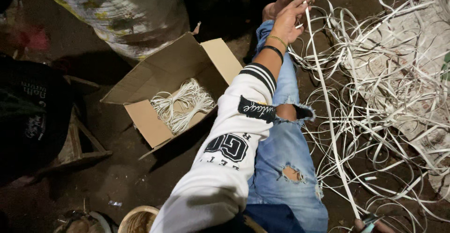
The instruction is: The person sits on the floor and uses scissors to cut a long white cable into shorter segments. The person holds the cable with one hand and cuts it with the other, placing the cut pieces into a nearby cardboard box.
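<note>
Head view, looking down onto a dirt floor (pixel 140 176). Reaches far out toward the top edge of the floor with the left hand (pixel 288 21), arm in a white sleeve with black stripes at the cuff, a dark band and a thin gold chain on the wrist. Pinches a white strip (pixel 328 111) between the fingertips (pixel 304 2), hand closed on it. Runs taut from that pinch down across the floor toward the bottom right corner, just beside the outstretched leg in torn blue jeans (pixel 286 153). Ends there by the right hand (pixel 370 223), cut off by the bottom edge and only partly visible; hard to tell whether closed or open, or what else sits in it. Shows something skin-coloured just behind the left hand at the top edge, too dark to tell apart.

Spreads over the right side of the floor as a loose tangle of strips (pixel 389 87), the same white flat kind, looping over a pale sack (pixel 422 50) lying there.

Stands left of the sleeve, well apart from the left hand: an open cardboard box (pixel 154 78), flaps out, with a coil of thin white cord (pixel 185 104) inside. Lies beyond the box, near the top left: a large bulging bag (pixel 126 8). Sits at the bottom edge, beside the sleeve: the rim of a round basket (pixel 138 216). Rests at the left edge in shadow: a wooden frame (pixel 79 139).
</note>
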